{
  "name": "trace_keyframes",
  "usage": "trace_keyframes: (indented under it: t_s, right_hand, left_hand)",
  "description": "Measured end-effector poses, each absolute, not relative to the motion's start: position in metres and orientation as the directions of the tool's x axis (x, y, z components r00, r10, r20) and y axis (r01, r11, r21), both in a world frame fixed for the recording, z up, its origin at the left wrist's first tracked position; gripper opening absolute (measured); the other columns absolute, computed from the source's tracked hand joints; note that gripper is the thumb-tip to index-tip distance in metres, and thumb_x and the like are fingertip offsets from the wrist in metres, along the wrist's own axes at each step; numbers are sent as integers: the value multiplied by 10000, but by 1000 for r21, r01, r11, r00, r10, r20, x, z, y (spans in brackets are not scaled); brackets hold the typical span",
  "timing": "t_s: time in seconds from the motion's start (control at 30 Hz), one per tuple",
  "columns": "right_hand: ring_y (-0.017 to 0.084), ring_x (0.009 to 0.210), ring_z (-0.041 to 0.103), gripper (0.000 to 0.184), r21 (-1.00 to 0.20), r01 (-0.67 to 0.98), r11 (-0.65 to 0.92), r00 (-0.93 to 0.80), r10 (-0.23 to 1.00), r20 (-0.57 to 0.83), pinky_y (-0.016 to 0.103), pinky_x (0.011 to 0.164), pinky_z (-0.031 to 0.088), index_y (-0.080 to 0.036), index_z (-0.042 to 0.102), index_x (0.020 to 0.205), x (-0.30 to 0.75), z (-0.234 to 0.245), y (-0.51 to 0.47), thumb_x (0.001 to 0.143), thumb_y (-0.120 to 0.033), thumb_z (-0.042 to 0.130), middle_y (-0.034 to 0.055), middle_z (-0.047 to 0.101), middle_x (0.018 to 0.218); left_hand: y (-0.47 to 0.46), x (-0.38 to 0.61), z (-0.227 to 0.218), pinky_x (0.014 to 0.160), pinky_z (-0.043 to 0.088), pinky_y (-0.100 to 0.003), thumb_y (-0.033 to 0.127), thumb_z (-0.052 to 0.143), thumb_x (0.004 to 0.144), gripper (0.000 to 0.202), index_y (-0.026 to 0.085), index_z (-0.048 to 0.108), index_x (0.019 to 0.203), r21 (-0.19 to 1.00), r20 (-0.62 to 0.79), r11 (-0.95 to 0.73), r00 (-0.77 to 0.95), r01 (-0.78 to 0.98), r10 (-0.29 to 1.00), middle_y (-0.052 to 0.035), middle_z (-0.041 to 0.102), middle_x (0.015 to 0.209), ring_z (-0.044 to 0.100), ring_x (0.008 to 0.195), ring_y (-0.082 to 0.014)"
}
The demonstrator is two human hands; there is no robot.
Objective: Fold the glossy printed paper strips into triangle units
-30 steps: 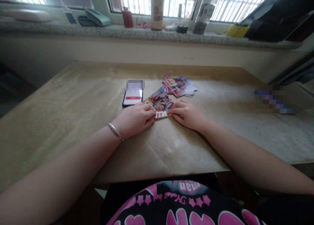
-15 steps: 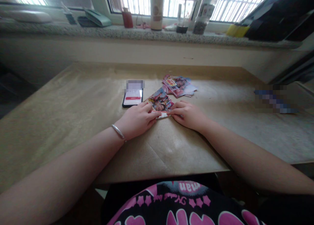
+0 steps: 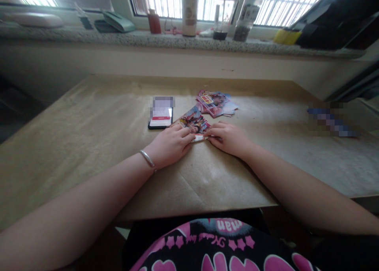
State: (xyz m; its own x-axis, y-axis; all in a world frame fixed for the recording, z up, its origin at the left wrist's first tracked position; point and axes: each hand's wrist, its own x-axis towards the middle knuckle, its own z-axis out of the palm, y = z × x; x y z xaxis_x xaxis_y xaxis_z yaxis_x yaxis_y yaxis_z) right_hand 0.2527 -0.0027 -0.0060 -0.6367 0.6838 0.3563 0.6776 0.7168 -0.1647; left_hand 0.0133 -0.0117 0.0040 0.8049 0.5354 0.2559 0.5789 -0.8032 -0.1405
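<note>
A colourful printed paper point(image 3: 194, 120) lies on the table with a pale folded strip along its near edge. My left hand point(image 3: 173, 143), a silver bangle at its wrist, grips the paper's left part, fingers pressed together over the fold. At the near right corner my right hand point(image 3: 227, 139) pinches the folded strip between thumb and fingers. Both hands partly cover the paper's edge. Beyond it is a loose pile of similar printed papers point(image 3: 217, 103), one with a yellow price label. A phone point(image 3: 160, 119) with its screen lit rests just past my left hand.
The tan tabletop point(image 3: 97, 144) ends close to my body. At the far right lies a blurred blue item point(image 3: 331, 121). Along the stone windowsill point(image 3: 166, 42) stand a red bottle point(image 3: 154, 22), a tall cylinder point(image 3: 189, 12), a clear container point(image 3: 244, 22) and a yellow object point(image 3: 286, 36).
My left hand has slid a little to the right along the fold, covering more of the strip. My right hand stays at the corner. The pile and phone have not moved.
</note>
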Motion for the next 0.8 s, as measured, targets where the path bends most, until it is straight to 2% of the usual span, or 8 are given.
trace_keyframes:
  t_s: [0.1,0.2,0.37,0.6,0.8]
  right_hand:
    - [197,862,617,149,-175,706,686,-608,714,347,311,781,461,-201,710,939,254,-5,-3,859,-199,584,64,703,918]
    - [194,860,621,138,-204,700,685,-607,720,337,309,788,468,-196,704,899,257,-4,-2,860,-184,572,60,693,899]
    - [188,863,623,157,-249,665,704,-621,707,337,303,801,479,-183,711,881,263,-5,0,859,-157,559,69,687,907]
    - [189,848,625,173,-250,649,719,-631,692,351,307,790,485,-177,722,867,264,-5,1,853,-144,554,73,683,889]
    - [184,857,624,174,-267,628,731,-637,680,363,310,806,489,-178,725,859,265,-7,3,856,-139,556,72,686,896]
  left_hand:
    - [-13,14,5,964,443,-428,320,466,962,375,222,565,1310,-144,263,-802,804,580,534,-97,617,1134,536,1037,-251]
    - [-15,15,4,976,428,-434,350,473,957,389,266,554,1328,-148,270,-798,800,585,537,-88,604,1116,523,1038,-250]
    - [-16,17,2,956,436,-440,370,469,949,390,268,568,1312,-157,247,-776,785,611,568,-97,593,1114,512,1045,-269]
    - [-16,17,2,976,421,-452,371,427,965,397,247,557,1319,-179,234,-772,789,609,568,-97,586,1184,511,1091,-289]
    - [-17,17,2,960,432,-434,351,447,965,378,234,565,1305,-164,257,-785,794,598,551,-87,601,1224,538,1063,-259]
